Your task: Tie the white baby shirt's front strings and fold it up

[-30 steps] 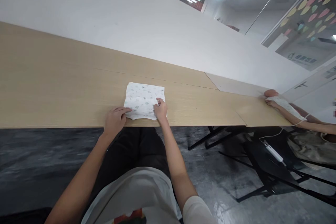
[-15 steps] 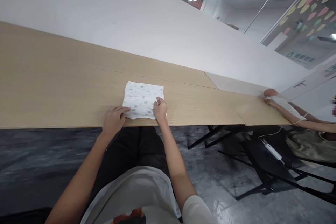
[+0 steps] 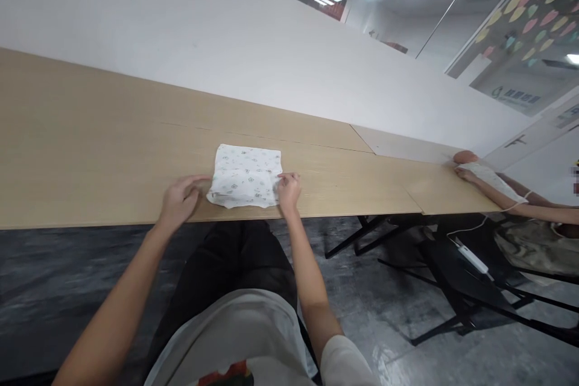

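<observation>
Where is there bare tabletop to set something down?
The wooden tabletop is bare left of the left hand, behind the patterned white cloth up to the white wall, and between the right hand and the co-worker's hand. Crowded: the cloth, with a hand at each side, and the co-worker's far-right end.

My left hand (image 3: 178, 202) has drawn off the patterned cloth (image 3: 246, 176) toward the bench's left end (image 3: 54, 145); my right hand (image 3: 288, 192) has shifted outward to the cloth's right edge.

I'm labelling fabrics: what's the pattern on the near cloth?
White cloth with small scattered dark prints, best in the head view.
</observation>
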`<state>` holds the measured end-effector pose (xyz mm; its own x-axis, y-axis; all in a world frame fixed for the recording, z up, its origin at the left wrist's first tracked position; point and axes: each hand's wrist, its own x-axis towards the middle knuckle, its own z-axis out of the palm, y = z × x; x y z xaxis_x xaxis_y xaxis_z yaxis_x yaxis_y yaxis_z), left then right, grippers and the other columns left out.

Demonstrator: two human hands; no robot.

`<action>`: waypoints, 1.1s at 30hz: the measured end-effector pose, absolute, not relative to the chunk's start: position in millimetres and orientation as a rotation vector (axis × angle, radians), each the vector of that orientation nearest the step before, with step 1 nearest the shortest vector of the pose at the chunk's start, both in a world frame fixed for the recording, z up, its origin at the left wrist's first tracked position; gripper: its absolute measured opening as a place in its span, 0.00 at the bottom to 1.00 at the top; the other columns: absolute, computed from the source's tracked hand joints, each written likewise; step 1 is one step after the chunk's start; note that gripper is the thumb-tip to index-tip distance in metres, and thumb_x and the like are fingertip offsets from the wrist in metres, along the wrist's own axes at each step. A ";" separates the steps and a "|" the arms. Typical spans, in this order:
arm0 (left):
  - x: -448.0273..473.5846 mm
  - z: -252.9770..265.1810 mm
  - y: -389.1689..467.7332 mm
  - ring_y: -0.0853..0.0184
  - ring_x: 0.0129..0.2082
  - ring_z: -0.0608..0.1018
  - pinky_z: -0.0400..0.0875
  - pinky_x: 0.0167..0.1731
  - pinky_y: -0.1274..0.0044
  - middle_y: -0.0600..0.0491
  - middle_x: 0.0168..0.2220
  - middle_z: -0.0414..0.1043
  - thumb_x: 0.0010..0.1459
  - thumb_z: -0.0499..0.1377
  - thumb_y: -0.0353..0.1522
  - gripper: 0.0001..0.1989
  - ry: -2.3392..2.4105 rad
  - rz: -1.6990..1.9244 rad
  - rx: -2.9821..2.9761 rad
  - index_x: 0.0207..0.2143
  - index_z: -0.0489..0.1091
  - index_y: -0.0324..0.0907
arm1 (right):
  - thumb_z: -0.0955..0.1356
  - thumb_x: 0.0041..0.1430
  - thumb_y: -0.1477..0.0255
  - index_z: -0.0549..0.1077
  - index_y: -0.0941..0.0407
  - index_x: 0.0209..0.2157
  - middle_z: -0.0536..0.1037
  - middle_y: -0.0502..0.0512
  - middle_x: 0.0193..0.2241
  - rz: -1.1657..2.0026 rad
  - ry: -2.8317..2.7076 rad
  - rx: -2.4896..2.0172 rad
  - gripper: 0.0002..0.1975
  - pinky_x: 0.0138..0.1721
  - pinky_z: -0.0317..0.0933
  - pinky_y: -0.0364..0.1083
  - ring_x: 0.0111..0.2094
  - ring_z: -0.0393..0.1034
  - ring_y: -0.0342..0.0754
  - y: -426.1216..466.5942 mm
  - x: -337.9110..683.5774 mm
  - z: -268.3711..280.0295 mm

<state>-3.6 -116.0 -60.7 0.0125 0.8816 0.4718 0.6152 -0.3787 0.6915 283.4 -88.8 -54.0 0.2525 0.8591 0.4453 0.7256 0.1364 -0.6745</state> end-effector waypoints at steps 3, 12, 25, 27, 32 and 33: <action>-20.2 -58.5 -107.9 0.57 0.50 0.77 0.67 0.57 0.61 0.49 0.47 0.80 0.52 0.51 0.36 0.18 1.469 1.147 2.245 0.41 0.76 0.46 | 0.62 0.55 0.88 0.82 0.57 0.35 0.78 0.60 0.37 0.183 -1.688 -1.578 0.20 0.53 0.62 0.52 0.44 0.69 0.54 -95.3 317.0 -54.0; -22.2 -67.2 -95.9 0.54 0.48 0.77 0.69 0.54 0.61 0.47 0.48 0.80 0.54 0.54 0.59 0.29 1.340 0.963 2.263 0.40 0.79 0.48 | 0.66 0.59 0.86 0.84 0.53 0.37 0.79 0.60 0.45 0.247 -2.061 -1.341 0.17 0.54 0.64 0.51 0.49 0.71 0.52 -96.1 340.5 -55.7; -22.2 -59.1 -107.4 0.56 0.51 0.75 0.68 0.55 0.66 0.46 0.52 0.75 0.60 0.51 0.56 0.28 1.263 0.973 2.341 0.43 0.75 0.45 | 0.65 0.59 0.80 0.82 0.53 0.35 0.79 0.58 0.47 0.611 -1.825 -1.156 0.13 0.58 0.62 0.51 0.51 0.72 0.50 -101.2 353.9 -51.4; -19.3 -54.2 -116.1 0.56 0.52 0.75 0.67 0.55 0.66 0.45 0.52 0.75 0.62 0.51 0.54 0.26 1.234 0.974 2.289 0.46 0.74 0.44 | 0.67 0.58 0.75 0.82 0.53 0.34 0.80 0.57 0.46 0.707 -1.739 -1.068 0.09 0.58 0.62 0.52 0.51 0.73 0.51 -101.9 355.9 -50.4; -6.0 -44.7 -117.2 0.59 0.38 0.77 0.72 0.42 0.69 0.49 0.37 0.77 0.61 0.51 0.54 0.26 1.330 1.033 2.076 0.39 0.72 0.42 | 0.69 0.57 0.68 0.80 0.56 0.37 0.82 0.58 0.42 0.885 -1.522 -1.069 0.09 0.51 0.67 0.50 0.45 0.76 0.52 -85.5 352.1 -50.3; -2.5 -43.4 -110.7 0.60 0.35 0.76 0.72 0.39 0.70 0.50 0.34 0.76 0.61 0.51 0.54 0.25 1.344 1.074 2.018 0.37 0.71 0.41 | 0.69 0.57 0.68 0.79 0.56 0.37 0.83 0.58 0.40 0.882 -1.488 -1.085 0.09 0.49 0.68 0.50 0.43 0.76 0.51 -76.7 349.3 -50.4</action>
<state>-2.5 -110.7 -43.4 0.2080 0.9165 0.3416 0.5355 -0.3990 0.7444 349.3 -76.7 -50.4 -0.0434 0.9479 0.3157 0.1775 0.3183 -0.9312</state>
